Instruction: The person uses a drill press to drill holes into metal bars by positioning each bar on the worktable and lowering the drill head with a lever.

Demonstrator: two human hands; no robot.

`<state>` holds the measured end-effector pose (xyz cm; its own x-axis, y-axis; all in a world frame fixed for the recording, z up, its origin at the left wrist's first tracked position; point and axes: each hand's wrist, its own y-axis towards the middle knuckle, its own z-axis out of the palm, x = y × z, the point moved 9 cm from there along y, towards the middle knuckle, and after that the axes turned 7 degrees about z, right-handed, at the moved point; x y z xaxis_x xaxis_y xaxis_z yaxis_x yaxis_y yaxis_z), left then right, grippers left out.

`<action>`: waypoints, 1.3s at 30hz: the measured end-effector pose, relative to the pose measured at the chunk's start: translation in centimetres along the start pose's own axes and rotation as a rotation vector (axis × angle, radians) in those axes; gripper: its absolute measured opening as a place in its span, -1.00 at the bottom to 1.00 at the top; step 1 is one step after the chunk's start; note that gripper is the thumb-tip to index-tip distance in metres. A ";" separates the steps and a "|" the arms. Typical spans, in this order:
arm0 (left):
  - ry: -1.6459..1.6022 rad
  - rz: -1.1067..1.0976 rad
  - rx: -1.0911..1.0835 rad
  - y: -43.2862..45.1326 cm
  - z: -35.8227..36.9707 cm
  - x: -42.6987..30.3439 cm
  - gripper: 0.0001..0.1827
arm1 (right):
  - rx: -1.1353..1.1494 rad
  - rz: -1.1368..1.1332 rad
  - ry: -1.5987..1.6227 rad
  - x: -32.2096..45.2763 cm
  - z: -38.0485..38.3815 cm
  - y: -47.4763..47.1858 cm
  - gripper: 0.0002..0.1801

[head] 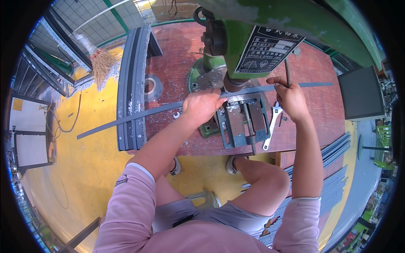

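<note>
A long grey metal strip crosses the drill press vise, its left end jutting past the table. My left hand grips the strip just left of the vise jaws, thumb towards the spindle. Above the jaws sits the drill press head, green with a printed plate; the bit's tip is hidden from this angle. The fingers of my right hand are curled round the press's feed lever, in front of the strip's right part. An adjustable wrench lies right of the vise.
Grey profiles stand at the table's left, beside a tape roll. An open-ended wrench and bolts lie on the red tabletop. More strips are stacked low at right. A straw broom leans at upper left.
</note>
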<state>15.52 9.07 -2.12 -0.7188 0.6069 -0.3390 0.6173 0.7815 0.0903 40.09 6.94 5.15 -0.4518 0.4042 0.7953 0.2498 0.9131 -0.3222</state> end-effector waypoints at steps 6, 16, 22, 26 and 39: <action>-0.018 0.023 -0.020 0.1 0.4 0.1 -0.55 | -0.205 -0.166 -0.031 -0.6 0.5 4.0 -0.68; -0.032 0.023 -0.021 0.0 0.4 0.2 -0.58 | -0.574 -0.669 0.039 0.5 1.4 13.5 -0.71; -0.029 -0.004 -0.010 0.0 0.6 -0.2 -0.60 | -0.598 -0.614 -0.032 -0.7 2.1 13.8 -0.70; -0.040 -0.026 -0.006 -0.8 0.5 1.0 -0.61 | -0.387 -0.124 -0.099 -1.6 1.5 2.2 -0.71; 0.043 -0.090 -0.062 -1.2 -0.2 1.2 -0.46 | 0.052 0.224 -0.074 2.4 -3.5 -6.2 -0.67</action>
<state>13.83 8.91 -2.46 -0.7844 0.5387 -0.3076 0.5299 0.8397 0.1193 40.44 2.10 10.83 -0.4517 0.5982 0.6619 0.3071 0.8008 -0.5142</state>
